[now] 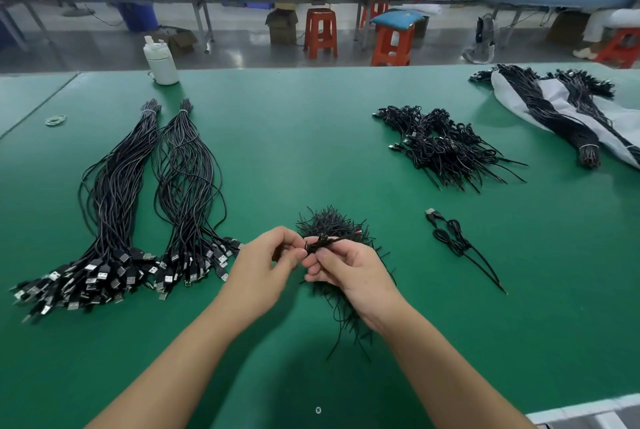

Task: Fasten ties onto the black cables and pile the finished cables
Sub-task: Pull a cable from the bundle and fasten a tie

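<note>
A coiled black cable [323,243] sits pinched between a worker's left hand [266,260] and right hand [349,271], fingers curled, above the loose ties [329,222]; a snug twist should hold before it joins the finished pile [446,146].

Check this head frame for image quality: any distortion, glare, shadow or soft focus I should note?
Head view: wide-angle bowing bends the green table's far edge; soft shadows lie under both forearms; lighting is even, with a mild sheen on the floor behind; the left hand, right hand and the cable they pinch are sharp; the background benches look slightly soft.
</note>
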Demonstrator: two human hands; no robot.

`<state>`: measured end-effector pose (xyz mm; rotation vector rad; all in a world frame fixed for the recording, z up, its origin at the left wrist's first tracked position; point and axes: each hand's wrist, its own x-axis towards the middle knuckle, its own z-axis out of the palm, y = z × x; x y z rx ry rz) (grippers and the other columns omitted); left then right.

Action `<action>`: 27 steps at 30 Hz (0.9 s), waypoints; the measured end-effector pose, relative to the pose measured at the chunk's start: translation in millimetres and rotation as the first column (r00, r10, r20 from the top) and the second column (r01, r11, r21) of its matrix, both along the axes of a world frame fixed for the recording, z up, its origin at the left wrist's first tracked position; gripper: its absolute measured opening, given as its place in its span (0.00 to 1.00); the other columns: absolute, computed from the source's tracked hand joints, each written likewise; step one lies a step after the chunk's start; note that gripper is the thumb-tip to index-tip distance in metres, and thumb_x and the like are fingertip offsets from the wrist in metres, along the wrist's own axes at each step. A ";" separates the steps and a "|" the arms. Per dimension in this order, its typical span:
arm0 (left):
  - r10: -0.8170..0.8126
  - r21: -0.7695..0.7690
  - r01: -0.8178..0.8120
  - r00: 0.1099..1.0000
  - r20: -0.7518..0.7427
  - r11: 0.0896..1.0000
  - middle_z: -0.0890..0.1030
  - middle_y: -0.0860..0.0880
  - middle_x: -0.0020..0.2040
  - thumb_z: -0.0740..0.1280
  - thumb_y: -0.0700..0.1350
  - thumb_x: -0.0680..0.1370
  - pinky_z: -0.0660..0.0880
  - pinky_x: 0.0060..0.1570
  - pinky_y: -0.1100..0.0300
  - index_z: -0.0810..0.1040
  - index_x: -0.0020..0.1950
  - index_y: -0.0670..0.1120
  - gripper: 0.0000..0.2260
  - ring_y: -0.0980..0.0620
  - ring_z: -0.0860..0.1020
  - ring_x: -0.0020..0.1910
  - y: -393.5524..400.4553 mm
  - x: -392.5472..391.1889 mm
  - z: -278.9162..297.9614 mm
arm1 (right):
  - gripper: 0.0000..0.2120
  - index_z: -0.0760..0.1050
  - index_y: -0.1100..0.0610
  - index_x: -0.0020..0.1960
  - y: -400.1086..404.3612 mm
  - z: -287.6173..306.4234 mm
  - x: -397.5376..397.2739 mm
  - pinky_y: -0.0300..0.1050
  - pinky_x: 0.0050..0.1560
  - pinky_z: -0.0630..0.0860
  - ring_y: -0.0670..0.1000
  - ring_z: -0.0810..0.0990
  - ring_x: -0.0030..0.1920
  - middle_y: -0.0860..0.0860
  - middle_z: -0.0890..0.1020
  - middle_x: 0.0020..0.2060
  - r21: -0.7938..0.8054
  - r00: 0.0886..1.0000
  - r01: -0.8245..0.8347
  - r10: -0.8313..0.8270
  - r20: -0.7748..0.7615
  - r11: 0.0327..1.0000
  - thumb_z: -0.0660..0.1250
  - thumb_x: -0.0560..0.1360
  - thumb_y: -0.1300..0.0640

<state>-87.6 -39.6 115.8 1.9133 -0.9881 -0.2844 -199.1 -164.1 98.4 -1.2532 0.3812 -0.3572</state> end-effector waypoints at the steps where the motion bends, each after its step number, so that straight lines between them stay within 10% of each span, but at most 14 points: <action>1: -0.013 0.003 0.013 1.000 0.022 1.000 0.80 0.65 0.38 0.70 0.38 0.78 0.70 0.42 0.70 0.77 0.43 0.52 0.09 0.62 0.77 0.39 0.4 -0.6 0.3 | 0.10 0.81 0.59 0.49 0.5 1.5 -0.4 0.43 0.44 0.79 0.50 0.78 0.37 0.53 0.83 0.37 -0.066 1.000 0.014 -0.015 -0.026 0.998 0.62 0.81 0.66; 5: -0.049 0.005 0.050 0.966 0.254 0.999 0.77 0.59 0.39 0.69 0.37 0.78 0.69 0.44 0.71 0.73 0.45 0.50 0.09 0.61 0.75 0.41 1.7 -3.2 -0.1 | 0.09 0.82 0.50 0.42 -3.0 3.0 -1.1 0.41 0.38 0.71 0.49 0.73 0.32 0.49 0.78 0.34 -0.327 0.982 0.071 -0.124 -0.142 0.942 0.67 0.80 0.55; 13: -0.219 0.128 0.186 0.640 0.737 0.974 0.75 0.50 0.44 0.71 0.27 0.66 0.67 0.45 0.57 0.76 0.48 0.45 0.17 0.47 0.72 0.43 4.2 2.6 -12.2 | 0.11 0.75 0.53 0.59 -9.0 0.1 -1.2 0.43 0.29 0.73 0.50 0.70 0.24 0.53 0.80 0.28 -0.129 0.993 0.003 -0.018 -0.120 0.992 0.70 0.78 0.58; 18: -0.163 0.068 0.154 0.773 0.614 0.986 0.75 0.51 0.46 0.65 0.38 0.78 0.70 0.45 0.57 0.75 0.52 0.47 0.05 0.49 0.71 0.42 5.1 -4.7 -9.7 | 0.05 0.83 0.55 0.51 -11.0 4.7 -1.6 0.39 0.28 0.74 0.49 0.75 0.26 0.58 0.82 0.33 -0.163 0.996 -0.026 0.011 -0.087 0.986 0.67 0.80 0.60; 23: -0.023 -0.055 0.040 0.956 0.292 0.998 0.76 0.57 0.40 0.66 0.39 0.79 0.68 0.43 0.70 0.75 0.46 0.49 0.06 0.59 0.74 0.41 4.6 -4.6 1.6 | 0.12 0.81 0.61 0.59 -9.8 6.8 -3.5 0.44 0.48 0.82 0.50 0.82 0.39 0.56 0.82 0.41 -0.015 0.991 -0.136 0.136 -0.018 0.991 0.63 0.80 0.69; 27: -0.015 -0.047 0.026 0.978 0.209 0.999 0.77 0.57 0.38 0.68 0.38 0.78 0.68 0.41 0.72 0.74 0.44 0.51 0.08 0.56 0.75 0.41 2.7 -4.2 3.0 | 0.11 0.84 0.50 0.51 -9.3 8.0 -2.2 0.40 0.45 0.78 0.48 0.80 0.36 0.46 0.83 0.41 -0.206 0.996 -0.074 0.062 -0.064 0.976 0.68 0.78 0.65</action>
